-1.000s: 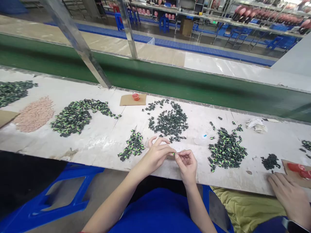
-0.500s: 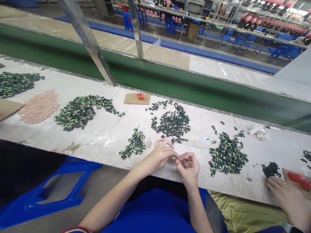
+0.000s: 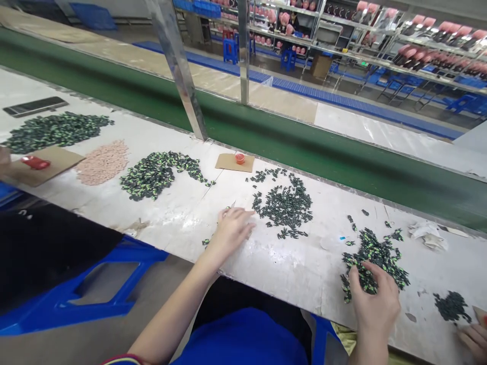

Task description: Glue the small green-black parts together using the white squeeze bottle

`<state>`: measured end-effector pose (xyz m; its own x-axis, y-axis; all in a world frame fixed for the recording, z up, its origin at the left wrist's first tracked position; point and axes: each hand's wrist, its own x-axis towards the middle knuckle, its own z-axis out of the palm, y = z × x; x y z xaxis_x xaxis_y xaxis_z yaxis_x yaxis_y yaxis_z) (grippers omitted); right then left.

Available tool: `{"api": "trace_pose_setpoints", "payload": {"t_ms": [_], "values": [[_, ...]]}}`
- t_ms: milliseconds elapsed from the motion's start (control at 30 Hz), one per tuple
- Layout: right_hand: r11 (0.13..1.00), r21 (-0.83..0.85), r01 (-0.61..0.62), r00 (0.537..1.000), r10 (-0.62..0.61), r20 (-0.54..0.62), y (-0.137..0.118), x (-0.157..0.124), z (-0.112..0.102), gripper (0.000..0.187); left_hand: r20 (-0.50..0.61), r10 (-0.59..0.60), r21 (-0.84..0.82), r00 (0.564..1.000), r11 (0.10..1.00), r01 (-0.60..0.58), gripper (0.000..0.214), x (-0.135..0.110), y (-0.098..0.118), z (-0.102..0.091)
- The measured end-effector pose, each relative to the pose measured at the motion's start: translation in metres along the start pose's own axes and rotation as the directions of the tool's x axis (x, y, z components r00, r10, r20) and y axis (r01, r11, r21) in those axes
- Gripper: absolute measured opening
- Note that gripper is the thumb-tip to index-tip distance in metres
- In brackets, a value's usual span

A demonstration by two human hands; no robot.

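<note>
My left hand [image 3: 234, 229] lies palm down over a small heap of dark pieces with bright green spots [image 3: 206, 242], hiding most of it. Its fingers are stretched out, and what lies beneath them is hidden. My right hand [image 3: 376, 304] reaches over the near edge of a larger heap of dark-and-green pieces [image 3: 375, 251]. Thumb and forefinger are apart there, with pieces visible between them and nothing plainly held. Between my hands, farther back, is a spread of small plain dark pieces [image 3: 287, 205].
On the left are another dark-and-green heap [image 3: 148, 177], pale pink pieces [image 3: 102, 162] and a phone [image 3: 35, 106]. A red cup [image 3: 239, 158] stands on cardboard at the back. Crumpled white tissue [image 3: 428, 235] lies right. Another person's hand [image 3: 474, 339] is at the lower right.
My hands were together over the near table edge, fingertips on a tiny piece. They have parted: the left to the small heap, the right to the larger heap. The view has shifted left.
</note>
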<state>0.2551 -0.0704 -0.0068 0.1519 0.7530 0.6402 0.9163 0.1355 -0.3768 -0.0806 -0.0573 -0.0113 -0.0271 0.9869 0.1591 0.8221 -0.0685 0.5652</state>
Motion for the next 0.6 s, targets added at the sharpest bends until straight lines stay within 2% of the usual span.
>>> {"api": "trace_pose_setpoints", "payload": {"t_ms": [67, 100, 233, 333, 433, 533, 600], "values": [[0.998, -0.018, 0.053, 0.999, -0.053, 0.01, 0.002, 0.004, 0.007, 0.033, -0.088, -0.063, 0.102, 0.994, 0.992, 0.072, 0.025, 0.004, -0.015, -0.007], [0.998, -0.008, 0.057, 0.997, -0.057, 0.045, 0.0, 0.005, 0.013, 0.039, -0.082, -0.05, 0.141, 0.995, 0.988, 0.061, 0.03, 0.006, -0.02, -0.01], [0.997, 0.014, -0.071, 0.965, 0.065, 0.254, -0.012, 0.008, 0.041, 0.063, 0.104, 0.094, 0.226, 0.99, 0.967, -0.115, 0.049, 0.013, -0.028, -0.021], [0.987, 0.065, -0.145, 0.939, 0.117, 0.325, -0.022, 0.011, 0.054, 0.061, 0.172, 0.129, 0.287, 0.977, 0.942, -0.175, 0.044, 0.015, -0.031, -0.026], [0.966, 0.158, -0.205, 0.921, 0.135, 0.367, -0.028, 0.013, 0.052, 0.052, 0.186, 0.144, 0.316, 0.972, 0.928, -0.198, 0.039, 0.015, -0.036, -0.027], [0.887, 0.286, -0.362, 0.876, 0.219, 0.43, -0.033, 0.012, 0.042, 0.041, 0.143, 0.172, 0.26, 0.975, 0.944, -0.204, 0.042, 0.013, -0.035, -0.023], [0.807, 0.371, -0.459, 0.843, 0.263, 0.47, -0.035, 0.009, 0.034, 0.039, 0.112, 0.193, 0.155, 0.975, 0.966, -0.209, 0.045, 0.009, -0.026, -0.015]]}}
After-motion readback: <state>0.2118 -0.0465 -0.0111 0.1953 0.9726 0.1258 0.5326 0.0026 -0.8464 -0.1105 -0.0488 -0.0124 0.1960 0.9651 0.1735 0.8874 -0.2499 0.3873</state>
